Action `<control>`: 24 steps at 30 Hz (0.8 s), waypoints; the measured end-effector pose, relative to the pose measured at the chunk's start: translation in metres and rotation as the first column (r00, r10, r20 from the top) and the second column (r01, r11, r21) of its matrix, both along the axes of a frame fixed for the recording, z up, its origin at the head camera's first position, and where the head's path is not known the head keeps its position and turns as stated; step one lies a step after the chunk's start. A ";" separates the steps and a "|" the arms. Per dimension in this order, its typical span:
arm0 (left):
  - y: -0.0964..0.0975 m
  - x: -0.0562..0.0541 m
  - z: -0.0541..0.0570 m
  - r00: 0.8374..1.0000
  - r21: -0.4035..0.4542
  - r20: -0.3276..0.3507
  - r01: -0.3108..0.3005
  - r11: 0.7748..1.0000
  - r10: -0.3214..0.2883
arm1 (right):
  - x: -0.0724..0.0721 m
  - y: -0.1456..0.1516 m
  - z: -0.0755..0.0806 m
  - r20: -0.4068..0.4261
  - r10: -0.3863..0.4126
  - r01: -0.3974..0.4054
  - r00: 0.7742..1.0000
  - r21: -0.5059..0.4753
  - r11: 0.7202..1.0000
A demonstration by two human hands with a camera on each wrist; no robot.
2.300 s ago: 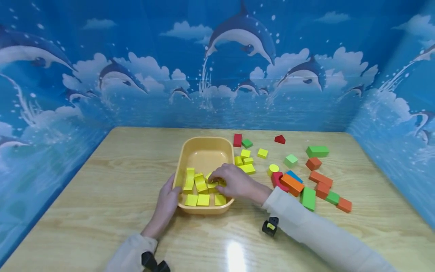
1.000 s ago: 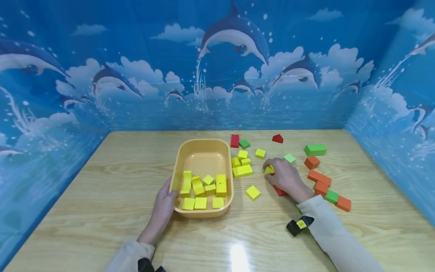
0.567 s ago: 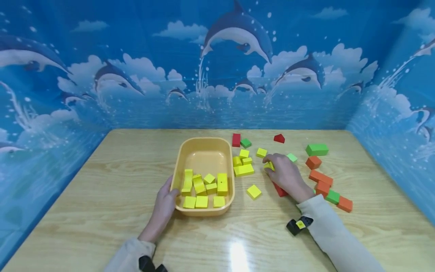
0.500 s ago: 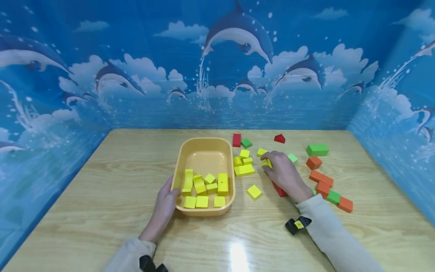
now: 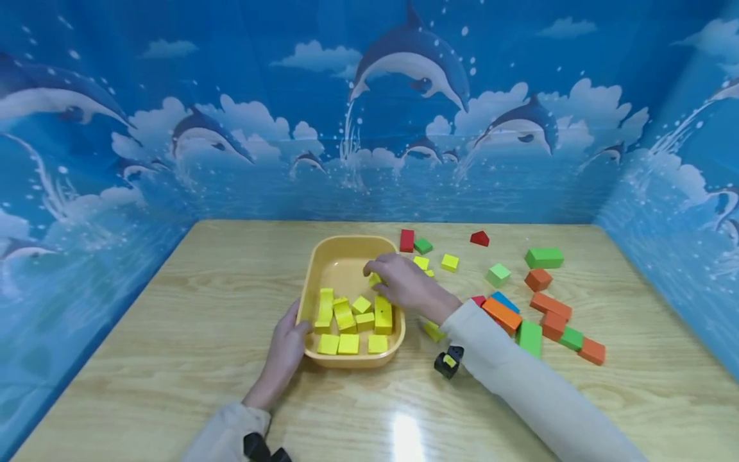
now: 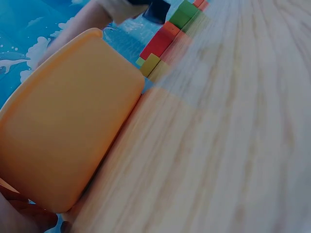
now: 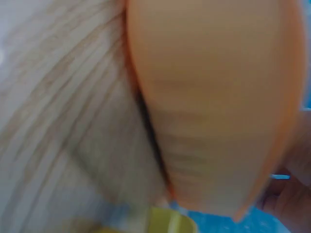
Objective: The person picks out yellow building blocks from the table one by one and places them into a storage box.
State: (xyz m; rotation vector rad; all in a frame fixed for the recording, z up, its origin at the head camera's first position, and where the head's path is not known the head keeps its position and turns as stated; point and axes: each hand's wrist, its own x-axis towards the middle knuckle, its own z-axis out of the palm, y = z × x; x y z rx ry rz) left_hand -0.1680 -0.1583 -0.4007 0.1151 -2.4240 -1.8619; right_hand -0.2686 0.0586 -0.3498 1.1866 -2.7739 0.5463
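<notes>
My left hand grips the left rim of a tan plastic bin, its thumb over the edge. My right hand reaches across the bin's right rim and pinches a yellow cylindrical block above the inside. Only a small part of that block shows between the fingers. Several yellow blocks lie in the near half of the bin, among them a long one. The right wrist view, blurred, shows the bin's outer wall beside that hand.
Right of the bin, yellow blocks lie on the wooden table, some partly hidden by the right arm. Farther right are orange, green, red and blue blocks. A dolphin-print curtain encloses the back and sides.
My right hand emptied into the bin, took the yellow cylindrical block from beside the red arch, and has carried it left over the bin. The left hand keeps its grip on the rim.
</notes>
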 end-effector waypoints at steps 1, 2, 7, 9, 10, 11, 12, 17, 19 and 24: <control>0.000 0.000 0.000 1.000 0.003 0.000 -0.001 1.000 0.001 | -0.002 -0.004 -0.003 0.018 0.002 -0.003 1.000 0.040 0.999; 0.001 0.001 -0.001 1.000 0.004 0.001 -0.001 1.000 0.001 | -0.004 -0.008 -0.006 0.029 0.008 -0.010 1.000 0.071 0.997; 0.000 0.000 -0.001 1.000 0.011 0.002 0.000 1.000 0.000 | -0.009 -0.016 -0.013 0.061 -0.006 -0.002 0.998 0.118 0.993; -0.001 0.000 -0.001 1.000 0.005 -0.003 -0.003 1.000 0.003 | -0.010 -0.017 -0.016 0.068 -0.009 0.004 0.998 0.074 0.997; -0.001 -0.001 0.000 1.000 0.002 -0.007 -0.004 1.000 0.004 | -0.010 -0.016 -0.017 0.068 -0.009 0.006 0.998 0.045 0.999; -0.002 -0.001 0.000 1.000 -0.003 -0.011 -0.006 1.000 0.006 | -0.011 -0.016 -0.018 0.068 -0.010 0.009 0.998 0.016 1.000; -0.002 -0.001 0.000 1.000 -0.006 -0.014 -0.007 1.000 0.007 | -0.011 -0.015 -0.019 0.070 -0.010 0.011 0.997 -0.010 1.000; -0.002 -0.001 0.001 1.000 -0.013 -0.012 -0.004 1.000 0.004 | -0.009 -0.013 -0.021 0.090 0.002 0.001 0.996 -0.040 0.999; -0.001 0.000 0.000 1.000 -0.005 -0.014 -0.002 1.000 0.002 | -0.009 -0.013 -0.021 0.098 0.003 -0.001 0.995 -0.024 1.000; 0.000 0.000 -0.001 1.000 0.003 -0.022 -0.002 1.000 0.003 | -0.009 -0.013 -0.021 0.090 -0.011 0.010 0.996 0.005 1.000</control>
